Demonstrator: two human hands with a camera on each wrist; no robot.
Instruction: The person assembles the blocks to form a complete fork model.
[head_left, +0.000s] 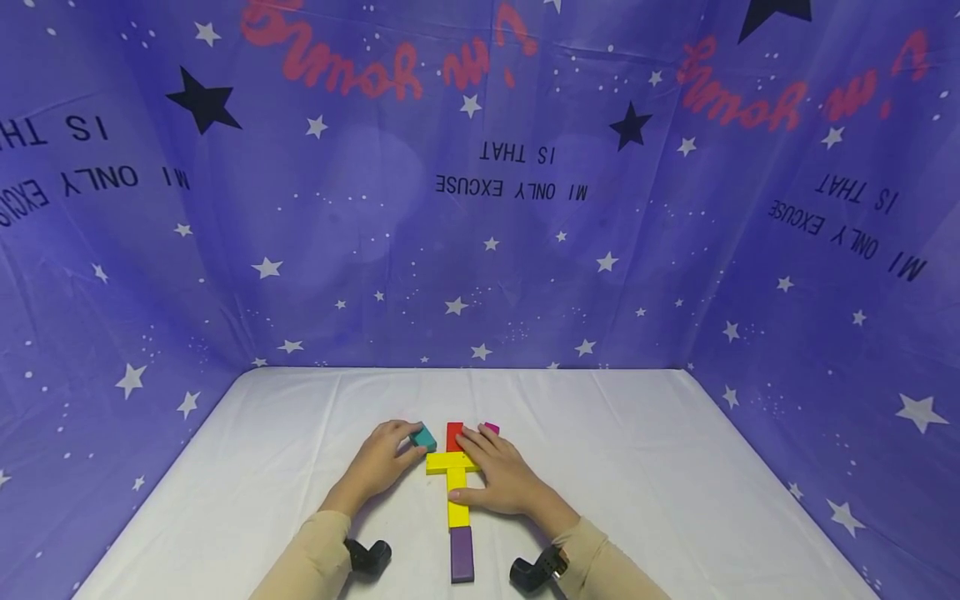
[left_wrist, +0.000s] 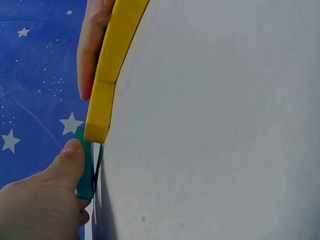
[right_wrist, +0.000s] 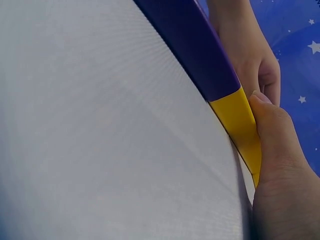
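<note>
My left hand [head_left: 377,460] pinches a teal block [head_left: 424,438] between thumb and fingers, just left of the other blocks. In the left wrist view the teal block [left_wrist: 86,167] is close to the end of the yellow crosspiece [left_wrist: 101,110]. My right hand [head_left: 501,477] rests over the row, its thumb on the upright yellow block [head_left: 457,508] and its fingertips at the red block [head_left: 453,435]. It covers the right end of the yellow crosspiece [head_left: 442,463]. A purple block [head_left: 462,554] continues the row toward me. Behind the right fingers a magenta block [head_left: 492,427] partly shows.
The blocks lie on a white cloth-covered table [head_left: 630,467]. Purple star-printed curtains [head_left: 480,275] stand behind the table and along both sides. A black wrist device is strapped on each forearm, near the beige sleeves.
</note>
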